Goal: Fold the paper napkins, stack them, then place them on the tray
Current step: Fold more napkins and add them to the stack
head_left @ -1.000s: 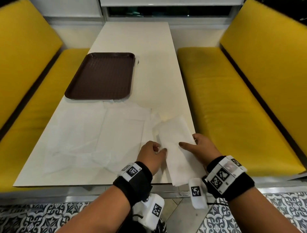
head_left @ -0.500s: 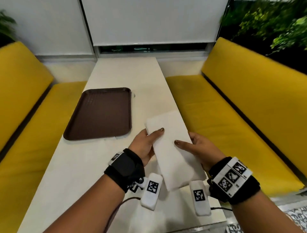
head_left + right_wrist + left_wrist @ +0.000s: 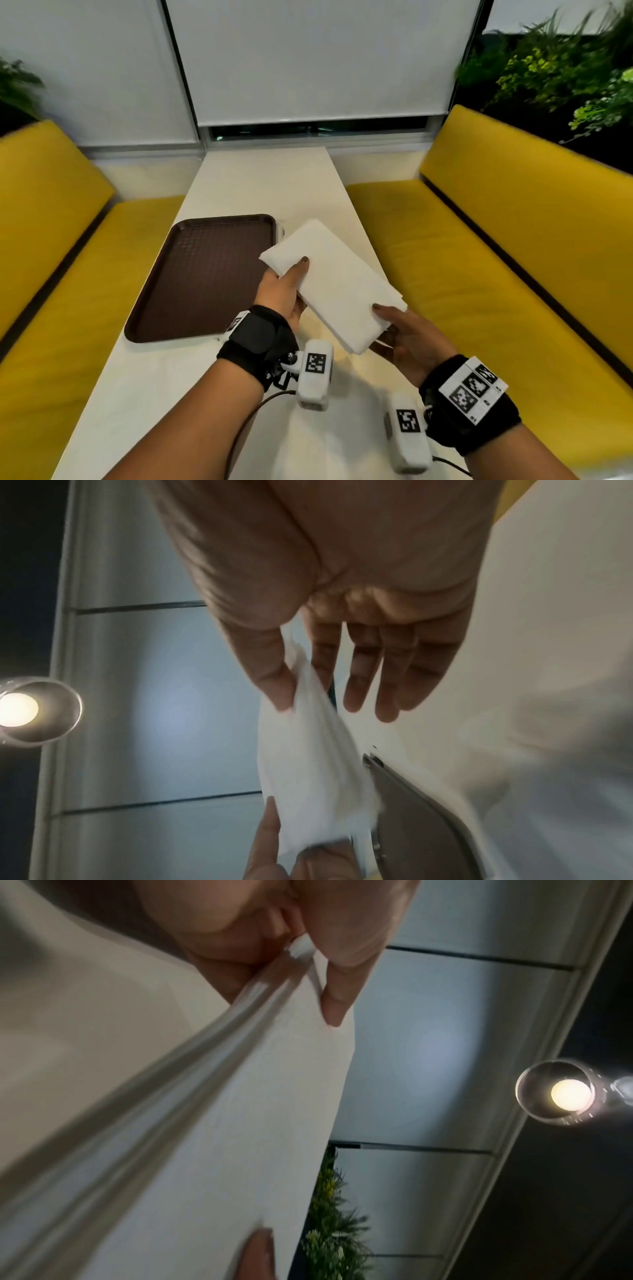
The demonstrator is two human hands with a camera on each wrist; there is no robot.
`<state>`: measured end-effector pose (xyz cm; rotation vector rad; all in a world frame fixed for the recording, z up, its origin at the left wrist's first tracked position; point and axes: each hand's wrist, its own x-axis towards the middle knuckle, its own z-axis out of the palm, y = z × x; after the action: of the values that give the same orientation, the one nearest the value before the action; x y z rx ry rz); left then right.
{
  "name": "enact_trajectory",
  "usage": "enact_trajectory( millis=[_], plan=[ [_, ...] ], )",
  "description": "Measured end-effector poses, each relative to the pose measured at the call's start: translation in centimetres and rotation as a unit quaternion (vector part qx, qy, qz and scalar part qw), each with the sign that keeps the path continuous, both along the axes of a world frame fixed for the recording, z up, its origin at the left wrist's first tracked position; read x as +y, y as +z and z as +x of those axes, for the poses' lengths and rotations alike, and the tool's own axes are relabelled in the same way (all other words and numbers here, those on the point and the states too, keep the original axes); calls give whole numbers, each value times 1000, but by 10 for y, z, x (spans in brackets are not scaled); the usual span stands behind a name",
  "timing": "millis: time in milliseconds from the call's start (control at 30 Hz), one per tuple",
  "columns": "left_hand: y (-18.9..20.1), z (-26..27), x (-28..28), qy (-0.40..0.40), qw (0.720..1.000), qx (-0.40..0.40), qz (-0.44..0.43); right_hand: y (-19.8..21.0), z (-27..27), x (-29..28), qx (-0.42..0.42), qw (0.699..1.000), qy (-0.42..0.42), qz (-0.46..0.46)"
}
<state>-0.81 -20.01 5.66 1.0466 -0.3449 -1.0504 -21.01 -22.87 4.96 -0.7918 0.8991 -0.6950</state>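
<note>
The stack of folded napkins [image 3: 337,287] sits at the centre of the head view, lifted clear of the table [image 3: 260,181] and tilted, with its far corner toward the upper middle of the frame and its near corner toward the lower right. The left hand [image 3: 282,294] grips the stack along its left edge, thumb laid across the top sheet and the other fingers underneath; in the left wrist view the layered edge of the stack [image 3: 212,1123] runs diagonally from lower left to the pinching fingers [image 3: 337,999] at upper centre. The right hand [image 3: 402,337] grips the near right corner, thumb on top and fingers below; in the right wrist view the thumb [image 3: 270,674] and first finger pinch the paper while the remaining fingers extend straight. The brown tray [image 3: 202,277] lies flat on the table at centre left of the head view, just left of the stack and not touching it. Yellow benches [image 3: 513,260] flank the table on both sides of the frame.
</note>
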Motion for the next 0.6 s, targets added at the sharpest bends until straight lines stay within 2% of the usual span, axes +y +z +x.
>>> enact_trajectory(
  millis=[167, 367, 500, 600],
  plan=[
    [-7, 10, -22, 39, 999, 8, 35, 5, 12, -50, 22, 999, -28, -18],
    [-34, 26, -44, -6, 985, -89, 145, -14, 17, -123, 127, 991, -20, -45],
    [-63, 31, -54, -36, 957, -166, 234, -40, 23, -160, 242, 967, 42, -73],
    [-81, 34, -65, -41, 917, -236, 319, -70, 30, -183, 302, 946, 77, -86]
  ],
)
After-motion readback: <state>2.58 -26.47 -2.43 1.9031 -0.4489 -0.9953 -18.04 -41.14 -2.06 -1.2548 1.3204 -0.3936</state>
